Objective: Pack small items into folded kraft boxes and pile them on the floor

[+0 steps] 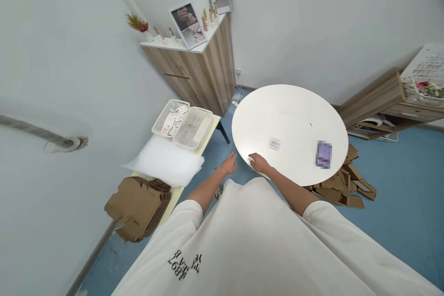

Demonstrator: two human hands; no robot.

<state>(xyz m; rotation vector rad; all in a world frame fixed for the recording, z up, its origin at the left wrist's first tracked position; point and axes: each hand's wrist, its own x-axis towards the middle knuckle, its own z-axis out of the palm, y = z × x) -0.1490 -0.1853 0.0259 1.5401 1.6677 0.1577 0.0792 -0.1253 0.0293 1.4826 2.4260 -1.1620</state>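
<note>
My left hand (229, 164) hangs in the air over the floor, just left of the round white table (287, 106), its fingers stretched out and nothing visible in it. Over the table's near left edge is my right hand (259, 163), with fingers apart and slightly bent. Whether it touches the tabletop, I cannot tell. Closest to it on the table lies a small clear plastic case (274, 144) with small items inside, too small to name. Farther right on the tabletop is a purple, pixelated rectangular object (323, 155).
Left, a pale yellow table (177, 193) bears two white baskets (192, 128) (170, 118), white foam sheets (164, 159) and stacked flat cardboard (137, 208). A wooden cabinet (194, 74) stands behind. Cardboard boxes (347, 185) lie under the round table's right side; a shelf (378, 101) stands beyond.
</note>
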